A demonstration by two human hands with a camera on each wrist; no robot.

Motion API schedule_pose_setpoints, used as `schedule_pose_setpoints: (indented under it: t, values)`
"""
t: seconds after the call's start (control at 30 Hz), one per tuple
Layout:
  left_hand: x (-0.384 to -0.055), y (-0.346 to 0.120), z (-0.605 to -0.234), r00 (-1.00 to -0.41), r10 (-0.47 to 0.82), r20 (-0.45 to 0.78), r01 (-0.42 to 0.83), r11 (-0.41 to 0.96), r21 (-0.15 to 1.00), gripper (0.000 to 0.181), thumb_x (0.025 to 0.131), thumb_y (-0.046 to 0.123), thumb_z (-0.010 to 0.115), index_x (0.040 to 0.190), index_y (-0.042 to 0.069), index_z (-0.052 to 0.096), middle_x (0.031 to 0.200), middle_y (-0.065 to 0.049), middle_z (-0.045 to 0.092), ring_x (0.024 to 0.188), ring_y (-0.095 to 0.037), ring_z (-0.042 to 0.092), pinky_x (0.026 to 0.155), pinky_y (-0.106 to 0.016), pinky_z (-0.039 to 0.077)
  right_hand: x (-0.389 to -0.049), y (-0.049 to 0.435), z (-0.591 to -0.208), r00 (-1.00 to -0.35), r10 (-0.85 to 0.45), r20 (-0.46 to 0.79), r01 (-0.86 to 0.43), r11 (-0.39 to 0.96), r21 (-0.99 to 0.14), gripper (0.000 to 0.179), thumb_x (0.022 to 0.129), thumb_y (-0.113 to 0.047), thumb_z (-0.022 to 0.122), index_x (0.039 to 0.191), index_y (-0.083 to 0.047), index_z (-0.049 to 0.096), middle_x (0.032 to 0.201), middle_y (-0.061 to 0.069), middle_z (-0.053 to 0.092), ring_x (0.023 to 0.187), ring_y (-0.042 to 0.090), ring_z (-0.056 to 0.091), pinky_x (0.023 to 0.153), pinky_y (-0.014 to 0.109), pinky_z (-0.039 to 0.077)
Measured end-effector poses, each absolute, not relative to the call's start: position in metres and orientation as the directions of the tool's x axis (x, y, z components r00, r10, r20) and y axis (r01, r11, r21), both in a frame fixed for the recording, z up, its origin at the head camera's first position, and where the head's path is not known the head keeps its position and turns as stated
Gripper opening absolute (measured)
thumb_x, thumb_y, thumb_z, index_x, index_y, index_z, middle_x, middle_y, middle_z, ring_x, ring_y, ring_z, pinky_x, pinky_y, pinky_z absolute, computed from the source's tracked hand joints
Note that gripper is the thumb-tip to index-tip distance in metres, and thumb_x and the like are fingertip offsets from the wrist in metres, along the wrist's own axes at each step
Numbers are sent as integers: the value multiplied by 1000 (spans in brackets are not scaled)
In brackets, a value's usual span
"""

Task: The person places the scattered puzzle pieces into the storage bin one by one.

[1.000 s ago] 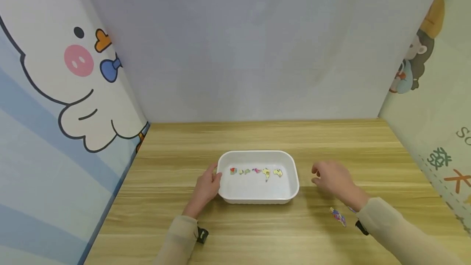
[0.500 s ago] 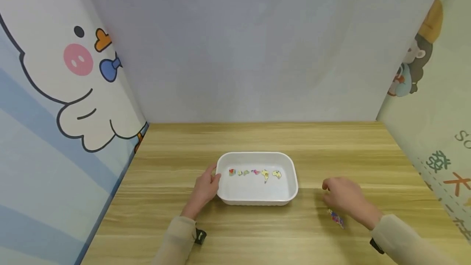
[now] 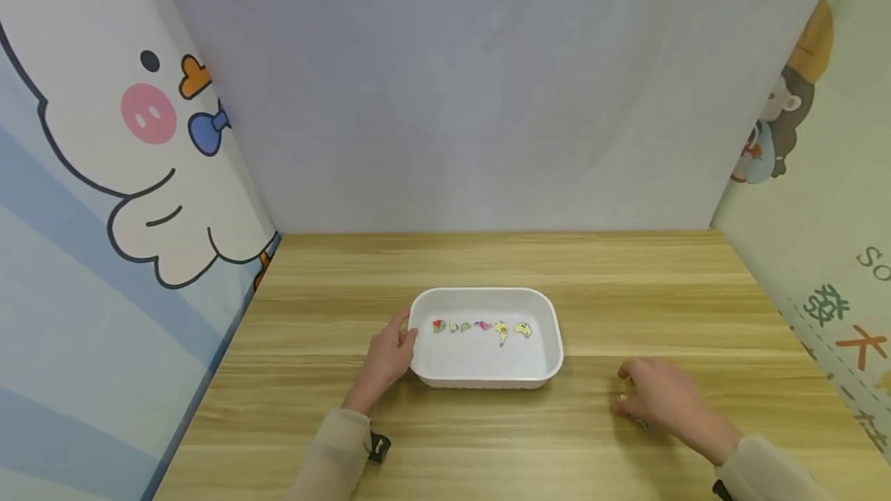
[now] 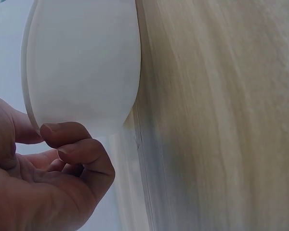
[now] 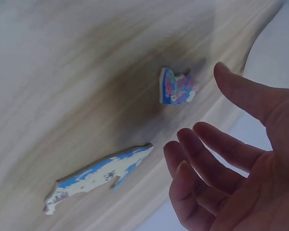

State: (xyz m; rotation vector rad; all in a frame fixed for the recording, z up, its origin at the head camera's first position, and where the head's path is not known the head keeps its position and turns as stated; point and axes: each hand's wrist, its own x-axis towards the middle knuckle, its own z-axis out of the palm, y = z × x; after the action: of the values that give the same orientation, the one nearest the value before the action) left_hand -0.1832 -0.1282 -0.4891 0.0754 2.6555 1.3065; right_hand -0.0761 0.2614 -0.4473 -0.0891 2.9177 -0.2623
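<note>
A white rectangular tray [image 3: 487, 366] stands on the table, with several small, flat, irregular printed pieces [image 3: 503, 331] in a row inside. My left hand [image 3: 390, 354] grips the tray's left rim; in the left wrist view, thumb and curled forefinger pinch the tray's white wall [image 4: 82, 62]. To the right of the tray, my right hand [image 3: 668, 400] is low over the table, thumb and fingers spread apart. Below it in the right wrist view lie a small blue-and-pink piece [image 5: 176, 87] and a long blue-and-cream piece [image 5: 103, 172]. In the head view the hand mostly covers them.
The wood-grain table [image 3: 487, 439] runs back to a pale grey curtain [image 3: 452, 99]. A wall panel with a cartoon duck [image 3: 160, 138] borders the left side, and a pale green printed panel [image 3: 828, 253] the right.
My right hand has moved right and toward me, lowering over the loose pieces, which it now mostly covers in the head view. My left hand stays at the tray's rim.
</note>
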Motion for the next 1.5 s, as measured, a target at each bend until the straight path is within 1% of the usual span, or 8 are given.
schedule_pose_setpoints:
  t: [0.2, 0.4, 0.57, 0.73, 0.97, 1.1, 1.27, 1.5]
  values:
    - [-183, -130, -488, -982, 132, -136, -30, 602, 798, 45, 97, 20, 47, 140, 7, 40, 77, -10, 61, 61, -15, 53, 54, -26, 43, -68, 265, -448, -972, -91, -215, -42, 975, -220, 42, 65, -32, 81, 91, -3, 66, 81, 5, 65, 65, 15, 55, 55, 33, 46]
    - [-184, -130, -488, -984, 124, -127, -25, 611, 791, 45, 97, 20, 47, 139, 8, 41, 72, -6, 57, 60, -15, 51, 53, -26, 43, -66, 267, -451, -974, -98, -205, -49, 971, -232, 37, 58, -23, 79, 85, -4, 64, 71, 1, 58, 60, 14, 47, 51, 30, 41]
    - [-184, -130, -487, -984, 121, -127, -28, 606, 795, 45, 97, 20, 47, 139, 8, 41, 71, -6, 56, 59, -15, 51, 53, -26, 42, -65, 268, -453, -975, -125, -183, -76, 965, -251, 27, 61, -19, 79, 75, -8, 59, 67, -1, 55, 58, 13, 45, 51, 30, 39]
    - [-184, -130, -487, -982, 126, -144, -38, 608, 793, 45, 97, 21, 46, 140, 8, 39, 73, -6, 57, 61, -15, 52, 54, -26, 43, -64, 268, -454, -971, -128, -200, -67, 956, -285, 23, 64, -15, 80, 69, -13, 58, 64, -5, 54, 57, 12, 45, 50, 28, 39]
    - [-183, -129, -488, -981, 124, -153, -47, 605, 795, 44, 97, 20, 46, 139, 9, 40, 75, -7, 58, 62, -16, 53, 54, -26, 43, -63, 268, -457, -964, -144, -226, -68, 948, -312, 20, 67, -12, 79, 72, -12, 60, 68, -4, 55, 59, 11, 46, 52, 26, 40]
    - [-182, -129, -487, -982, 120, -148, -47, 602, 797, 45, 97, 20, 47, 140, 8, 40, 75, -7, 58, 62, -15, 53, 54, -26, 44, -63, 267, -457, -961, -145, -234, -62, 943, -327, 21, 69, -10, 78, 72, -14, 58, 66, -5, 51, 59, 11, 44, 51, 25, 37]
    - [-182, -129, -488, -983, 115, -143, -46, 599, 799, 45, 97, 20, 46, 140, 8, 39, 74, -6, 58, 61, -15, 52, 53, -26, 43, -64, 266, -458, -964, -155, -217, -78, 941, -329, 25, 67, -9, 79, 71, -15, 55, 64, -5, 48, 58, 12, 42, 50, 25, 34]
    - [-182, -128, -488, -981, 108, -161, -66, 599, 798, 46, 97, 21, 46, 141, 8, 39, 78, -10, 60, 62, -16, 53, 54, -26, 43, -69, 266, -456, -953, -170, -251, -68, 926, -370, 22, 67, -10, 80, 80, -15, 63, 68, -6, 50, 60, 11, 44, 53, 25, 37]
